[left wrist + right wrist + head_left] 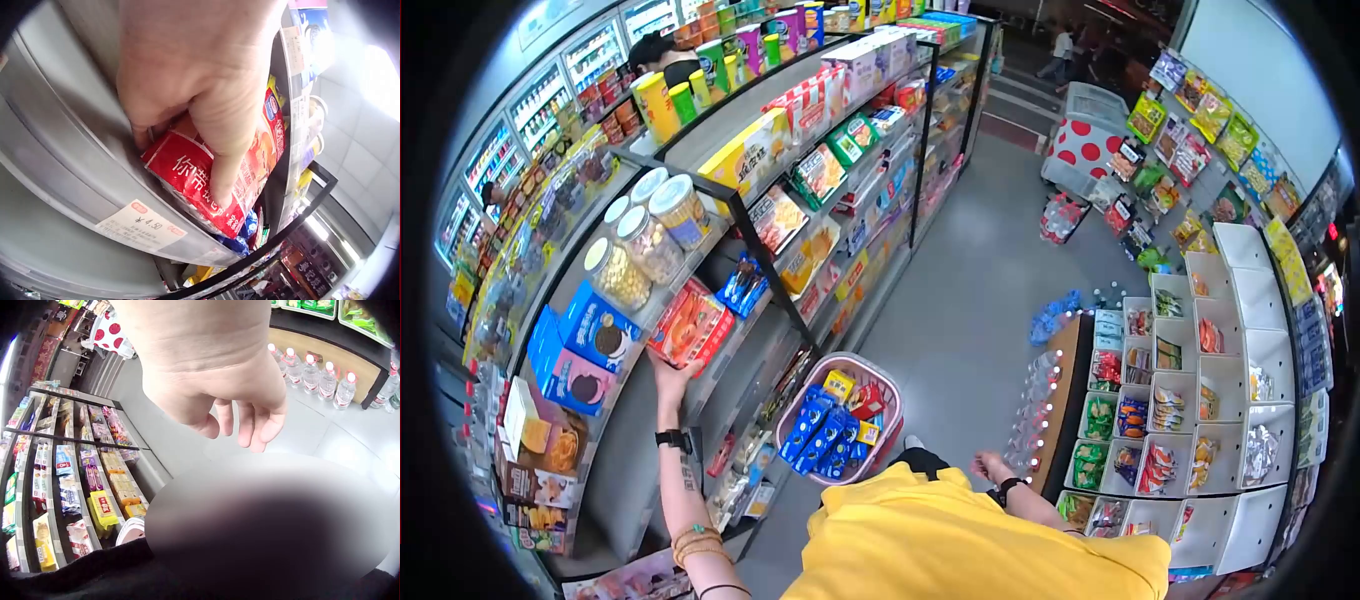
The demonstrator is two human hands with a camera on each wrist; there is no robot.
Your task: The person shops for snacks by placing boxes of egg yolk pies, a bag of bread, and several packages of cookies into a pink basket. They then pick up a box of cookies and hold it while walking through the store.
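On a grey shelf at the left, a red snack bag is gripped by my left hand. The left wrist view shows the thumb of that hand across the front of the red bag, its other fingers behind the bag and partly hidden. My right hand hangs at my side; in the right wrist view its fingers are loosely bent with nothing in them. A pink basket on the floor holds several blue packs with yellow and red packs.
Clear jars stand above the red bag, blue cookie boxes to its left and blue packs to its right. A black shelf post rises beyond. Water bottles and snack bins line the right side.
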